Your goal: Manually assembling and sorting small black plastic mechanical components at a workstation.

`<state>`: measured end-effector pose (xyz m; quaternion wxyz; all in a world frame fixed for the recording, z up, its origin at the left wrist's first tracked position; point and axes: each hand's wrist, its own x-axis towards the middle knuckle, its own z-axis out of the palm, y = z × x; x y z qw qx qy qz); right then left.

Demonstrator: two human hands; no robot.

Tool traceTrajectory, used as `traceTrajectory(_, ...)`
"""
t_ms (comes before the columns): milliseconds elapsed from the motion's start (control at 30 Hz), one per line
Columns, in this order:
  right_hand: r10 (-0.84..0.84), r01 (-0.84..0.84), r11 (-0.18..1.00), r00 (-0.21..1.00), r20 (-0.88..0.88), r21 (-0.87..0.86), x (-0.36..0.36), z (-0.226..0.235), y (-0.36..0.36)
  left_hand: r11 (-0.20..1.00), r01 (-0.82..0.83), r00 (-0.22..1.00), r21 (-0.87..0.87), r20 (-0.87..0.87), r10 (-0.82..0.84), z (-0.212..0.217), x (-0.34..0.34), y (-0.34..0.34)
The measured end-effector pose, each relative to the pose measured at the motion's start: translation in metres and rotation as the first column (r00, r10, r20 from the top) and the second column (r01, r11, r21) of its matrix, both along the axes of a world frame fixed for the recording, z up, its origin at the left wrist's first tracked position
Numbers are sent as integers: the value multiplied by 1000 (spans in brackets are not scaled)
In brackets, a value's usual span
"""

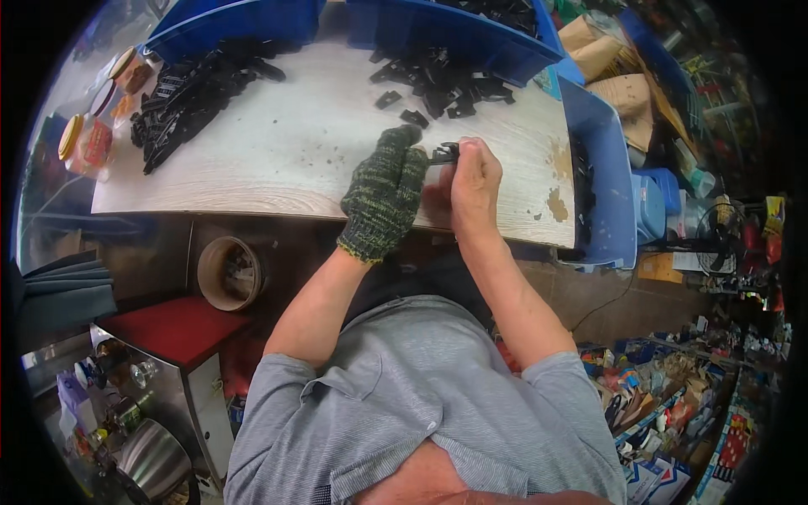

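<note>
The bare right hand (pixel 475 180) pinches the black plastic part (pixel 442 157); steady its end left of that pinch with the gloved left hand (pixel 385 189), whose hold is unclear.

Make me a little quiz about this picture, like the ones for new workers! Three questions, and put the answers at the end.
1. What is heaped on the pale tabletop? (a) oranges (b) black pieces (c) teacups
2. True or false: the bare right hand is holding a spoon.
3. What colour are the bins along the tabletop's far edge?

Key:
1. b
2. False; it holds a small black piece.
3. Blue
</note>
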<state>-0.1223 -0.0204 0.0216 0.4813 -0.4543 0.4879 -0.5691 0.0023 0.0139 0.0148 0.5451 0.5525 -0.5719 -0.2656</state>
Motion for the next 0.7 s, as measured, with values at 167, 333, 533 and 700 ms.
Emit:
traceTrajectory(167,7,-9,999,996,-85,-31,-3,5,2,997,-70,997,-43,-11,70,2,-27,-2)
traceTrajectory(333,31,-32,999,997,-66,-18,-7,12,5,998,-25,1000,-53,15,26,9,-34,-1)
traceTrajectory(533,36,-40,997,997,-62,-67,-12,2,-3,998,21,993,-61,-116,-28,8,-30,0)
traceTrajectory(700,-46,33,990,995,90,134,-21,10,-8,956,-165,976,-244,99,193,-5,25,-46)
